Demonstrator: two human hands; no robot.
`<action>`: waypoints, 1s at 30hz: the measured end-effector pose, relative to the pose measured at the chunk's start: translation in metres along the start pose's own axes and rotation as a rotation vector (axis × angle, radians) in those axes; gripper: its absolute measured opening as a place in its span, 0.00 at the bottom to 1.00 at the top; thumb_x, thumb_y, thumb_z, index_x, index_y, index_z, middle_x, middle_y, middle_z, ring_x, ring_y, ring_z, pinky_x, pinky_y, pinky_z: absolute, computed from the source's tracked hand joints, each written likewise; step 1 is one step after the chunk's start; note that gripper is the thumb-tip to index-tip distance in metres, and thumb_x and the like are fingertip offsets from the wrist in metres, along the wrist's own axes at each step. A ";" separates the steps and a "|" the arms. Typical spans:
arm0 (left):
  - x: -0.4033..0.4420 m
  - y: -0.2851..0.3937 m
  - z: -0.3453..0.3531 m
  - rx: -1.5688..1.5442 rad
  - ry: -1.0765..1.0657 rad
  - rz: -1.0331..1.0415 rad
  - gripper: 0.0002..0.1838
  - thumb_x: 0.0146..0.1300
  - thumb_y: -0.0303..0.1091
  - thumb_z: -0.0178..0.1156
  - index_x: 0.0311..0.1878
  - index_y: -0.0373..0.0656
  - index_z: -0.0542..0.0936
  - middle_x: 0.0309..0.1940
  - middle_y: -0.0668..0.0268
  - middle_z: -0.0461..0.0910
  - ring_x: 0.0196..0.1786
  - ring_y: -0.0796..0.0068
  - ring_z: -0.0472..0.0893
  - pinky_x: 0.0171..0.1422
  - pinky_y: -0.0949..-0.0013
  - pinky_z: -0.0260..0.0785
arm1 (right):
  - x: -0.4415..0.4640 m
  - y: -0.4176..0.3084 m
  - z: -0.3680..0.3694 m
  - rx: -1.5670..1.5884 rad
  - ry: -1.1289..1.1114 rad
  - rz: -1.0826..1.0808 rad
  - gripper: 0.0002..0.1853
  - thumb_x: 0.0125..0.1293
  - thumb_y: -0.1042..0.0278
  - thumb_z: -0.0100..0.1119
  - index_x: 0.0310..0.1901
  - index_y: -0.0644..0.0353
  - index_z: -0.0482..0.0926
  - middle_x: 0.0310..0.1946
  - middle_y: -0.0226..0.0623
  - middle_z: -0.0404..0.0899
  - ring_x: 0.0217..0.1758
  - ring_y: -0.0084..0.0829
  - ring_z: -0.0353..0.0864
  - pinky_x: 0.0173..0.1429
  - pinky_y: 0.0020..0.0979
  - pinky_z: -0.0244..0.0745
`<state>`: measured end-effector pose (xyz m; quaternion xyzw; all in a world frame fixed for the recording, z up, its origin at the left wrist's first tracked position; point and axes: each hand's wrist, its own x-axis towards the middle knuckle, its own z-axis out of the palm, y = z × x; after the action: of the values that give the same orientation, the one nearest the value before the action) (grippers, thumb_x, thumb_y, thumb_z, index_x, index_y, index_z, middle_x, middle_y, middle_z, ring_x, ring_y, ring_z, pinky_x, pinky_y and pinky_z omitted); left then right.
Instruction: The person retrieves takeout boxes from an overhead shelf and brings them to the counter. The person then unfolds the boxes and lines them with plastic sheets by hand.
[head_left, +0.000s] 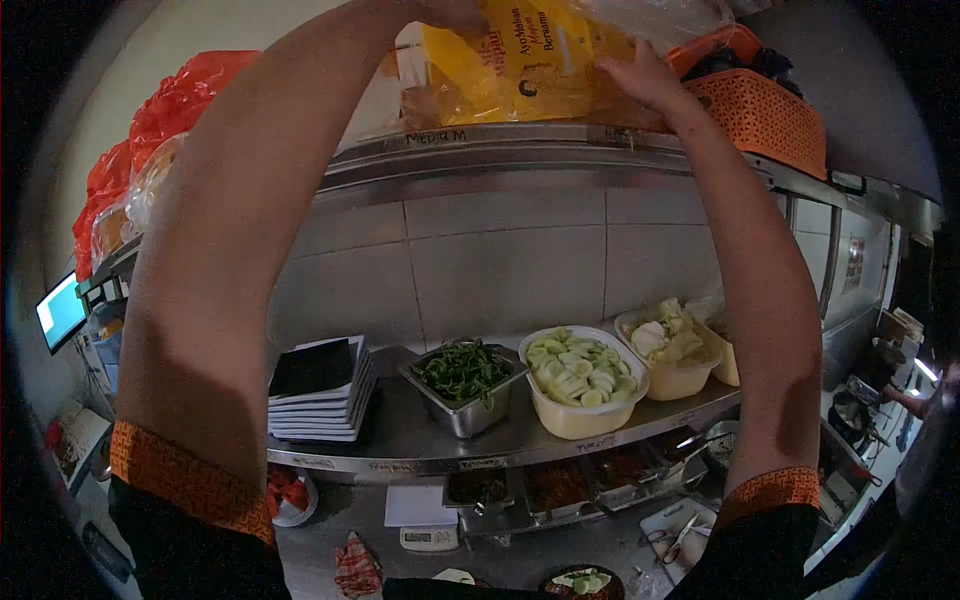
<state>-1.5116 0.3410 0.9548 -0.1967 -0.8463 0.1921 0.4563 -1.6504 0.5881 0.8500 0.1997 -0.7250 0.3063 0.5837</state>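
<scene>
A yellow printed plastic bag point(535, 65) lies on the upper shelf at the top of the view, among clear plastic. My right hand point(645, 75) grips its right side, the thumb lying across the front and the other fingers partly hidden. At the bag's upper left is my left hand point(450, 12), cut off by the top of the view. Its fingers do not show well enough to tell whether they are closed. Both arms are raised over the lower shelf.
An orange basket point(765, 115) stands right of the bag; red plastic bags point(185, 105) lie left. Below are stacked white plates point(320, 400), a steel pan of greens point(463, 385), a tub of sliced vegetables point(585, 375) and scissors point(675, 535). Another person's hand point(905, 400) shows far right.
</scene>
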 end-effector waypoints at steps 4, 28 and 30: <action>0.009 0.019 0.005 0.012 -0.058 -0.005 0.33 0.43 0.40 0.70 0.55 0.37 0.77 0.50 0.49 0.81 0.54 0.55 0.79 0.57 0.60 0.72 | 0.004 0.010 -0.004 0.234 -0.098 -0.045 0.37 0.64 0.58 0.60 0.72 0.61 0.58 0.58 0.50 0.75 0.56 0.37 0.78 0.60 0.36 0.73; -0.006 0.041 0.001 -0.083 0.059 -0.032 0.33 0.49 0.38 0.69 0.59 0.36 0.73 0.52 0.47 0.79 0.57 0.52 0.78 0.62 0.59 0.71 | -0.013 0.001 -0.015 0.128 -0.087 -0.041 0.37 0.64 0.64 0.58 0.72 0.64 0.56 0.60 0.52 0.72 0.60 0.40 0.77 0.62 0.40 0.72; -0.003 0.035 0.005 -0.108 0.072 -0.021 0.33 0.49 0.39 0.69 0.58 0.35 0.73 0.52 0.47 0.79 0.57 0.52 0.78 0.61 0.59 0.71 | -0.018 -0.002 -0.019 0.177 -0.060 -0.062 0.36 0.64 0.65 0.58 0.71 0.63 0.56 0.59 0.50 0.73 0.59 0.40 0.77 0.62 0.40 0.72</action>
<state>-1.5086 0.3690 0.9326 -0.2188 -0.8406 0.1344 0.4770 -1.6309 0.5988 0.8357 0.2819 -0.7059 0.3448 0.5509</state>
